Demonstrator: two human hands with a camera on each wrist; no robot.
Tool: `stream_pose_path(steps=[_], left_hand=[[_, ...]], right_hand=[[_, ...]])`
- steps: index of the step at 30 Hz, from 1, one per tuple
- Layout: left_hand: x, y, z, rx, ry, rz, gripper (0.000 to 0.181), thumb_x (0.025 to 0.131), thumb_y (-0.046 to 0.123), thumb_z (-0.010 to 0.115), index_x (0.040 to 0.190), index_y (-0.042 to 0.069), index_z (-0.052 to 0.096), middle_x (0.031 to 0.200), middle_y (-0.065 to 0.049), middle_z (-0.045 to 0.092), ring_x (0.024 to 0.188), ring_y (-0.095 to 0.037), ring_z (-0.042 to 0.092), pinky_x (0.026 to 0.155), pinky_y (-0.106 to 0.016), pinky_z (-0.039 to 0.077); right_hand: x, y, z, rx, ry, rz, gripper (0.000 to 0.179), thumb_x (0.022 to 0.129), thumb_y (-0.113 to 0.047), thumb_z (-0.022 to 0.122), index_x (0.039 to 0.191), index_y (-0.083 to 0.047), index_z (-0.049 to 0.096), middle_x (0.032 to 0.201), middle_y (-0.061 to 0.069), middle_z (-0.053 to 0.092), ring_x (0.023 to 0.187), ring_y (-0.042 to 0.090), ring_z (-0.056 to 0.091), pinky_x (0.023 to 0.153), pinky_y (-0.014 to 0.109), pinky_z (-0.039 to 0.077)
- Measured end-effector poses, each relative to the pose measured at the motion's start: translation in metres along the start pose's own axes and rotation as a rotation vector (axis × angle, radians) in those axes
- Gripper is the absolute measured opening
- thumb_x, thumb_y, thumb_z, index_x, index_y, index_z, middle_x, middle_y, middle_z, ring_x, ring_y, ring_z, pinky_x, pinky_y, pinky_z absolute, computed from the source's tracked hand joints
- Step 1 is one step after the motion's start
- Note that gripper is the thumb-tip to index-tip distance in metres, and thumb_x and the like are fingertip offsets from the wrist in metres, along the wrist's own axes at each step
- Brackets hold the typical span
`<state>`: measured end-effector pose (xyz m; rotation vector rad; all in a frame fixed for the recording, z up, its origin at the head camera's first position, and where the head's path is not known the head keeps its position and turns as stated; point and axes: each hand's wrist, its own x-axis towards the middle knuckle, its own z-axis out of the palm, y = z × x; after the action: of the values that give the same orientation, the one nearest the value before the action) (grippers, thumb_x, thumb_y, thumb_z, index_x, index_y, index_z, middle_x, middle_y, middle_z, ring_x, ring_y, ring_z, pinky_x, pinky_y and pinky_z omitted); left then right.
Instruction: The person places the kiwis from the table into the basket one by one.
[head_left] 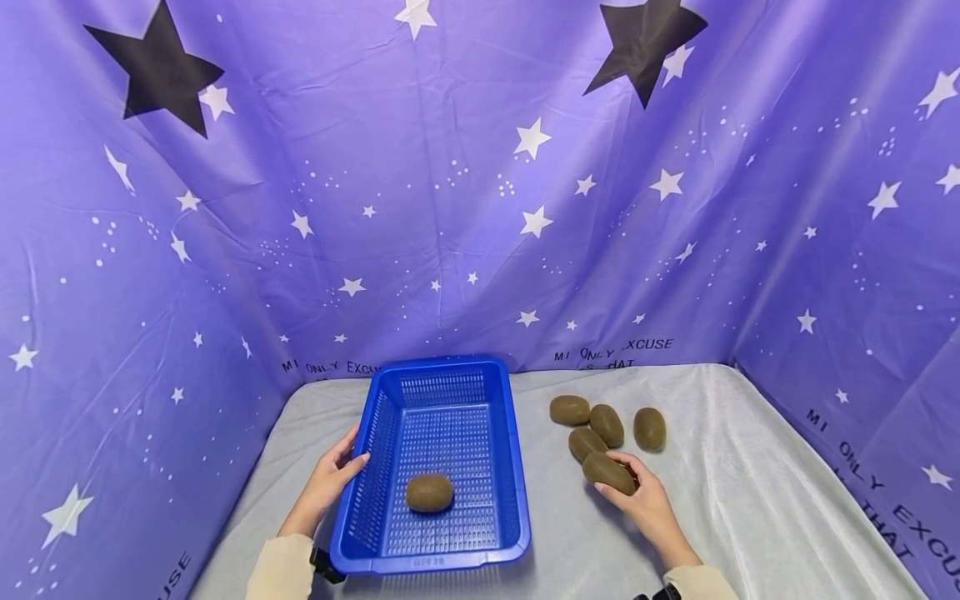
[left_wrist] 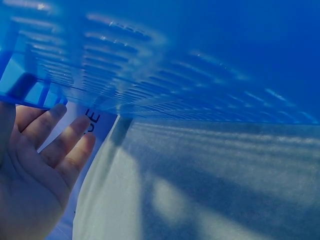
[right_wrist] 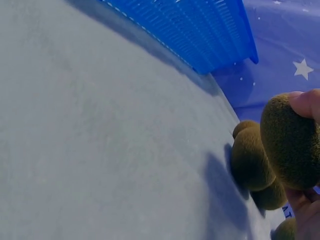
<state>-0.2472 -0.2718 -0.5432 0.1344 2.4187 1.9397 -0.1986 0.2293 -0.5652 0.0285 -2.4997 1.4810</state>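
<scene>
My left hand (head_left: pixel 327 482) grips the left rim of a blue plastic basket (head_left: pixel 521 500), thumb over the edge; in the left wrist view its fingers (left_wrist: pixel 75 155) lie along the outside wall. One brown kiwi (head_left: pixel 430 493) lies inside the basket toward its near end. On the right, my right hand (head_left: pixel 641 500) holds another kiwi (head_left: pixel 609 473) between thumb and fingers. The right wrist view shows this held kiwi (right_wrist: pixel 290 142) close up, with the thumb on its upper side. Just beyond it lie several more kiwis, among them one partly covered kiwi (head_left: pixel 586 444).
A lone kiwi (head_left: pixel 649 429) sits to the right of the group, and another kiwi (head_left: pixel 569 409) at its far left. Pale cloth (head_left: pixel 757 500) covers the table. Purple star-printed curtains (head_left: pixel 450 208) enclose the back and both sides.
</scene>
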Motion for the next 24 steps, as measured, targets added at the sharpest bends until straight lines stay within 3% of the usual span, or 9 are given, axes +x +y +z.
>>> stream_pose_path(steps=[9,16,24], left_hand=[[0.001,0.0,0.001,-0.001,0.002,-0.003,0.066,0.093,0.016,0.059,0.149,0.006,0.026,0.144,-0.024,0.038,0.123,-0.04,0.045,0.085,-0.032,0.05],[0.001,-0.001,0.002,0.016,0.007,0.011,0.065,0.093,0.014,0.058,0.148,0.003,0.026,0.143,-0.026,0.038,0.123,-0.039,0.045,0.085,-0.03,0.05],[0.001,-0.001,0.002,0.008,0.003,0.019,0.065,0.093,0.014,0.058,0.148,0.002,0.026,0.142,-0.027,0.039,0.121,-0.037,0.047,0.084,-0.029,0.05]], right_hand=[[0.002,-0.016,0.0,0.099,-0.041,-0.041,0.05,0.075,-0.016,0.08,0.12,-0.01,0.06,0.107,0.007,0.063,0.088,0.006,0.054,0.077,0.023,0.043],[0.005,-0.026,0.002,0.113,-0.072,-0.075,0.049,0.076,-0.018,0.079,0.12,-0.011,0.06,0.112,0.007,0.064,0.092,0.007,0.055,0.079,0.022,0.043],[0.006,-0.043,0.011,0.136,-0.064,-0.149,0.05,0.074,-0.009,0.078,0.12,-0.003,0.06,0.116,0.012,0.064,0.095,0.007,0.056,0.08,0.018,0.043]])
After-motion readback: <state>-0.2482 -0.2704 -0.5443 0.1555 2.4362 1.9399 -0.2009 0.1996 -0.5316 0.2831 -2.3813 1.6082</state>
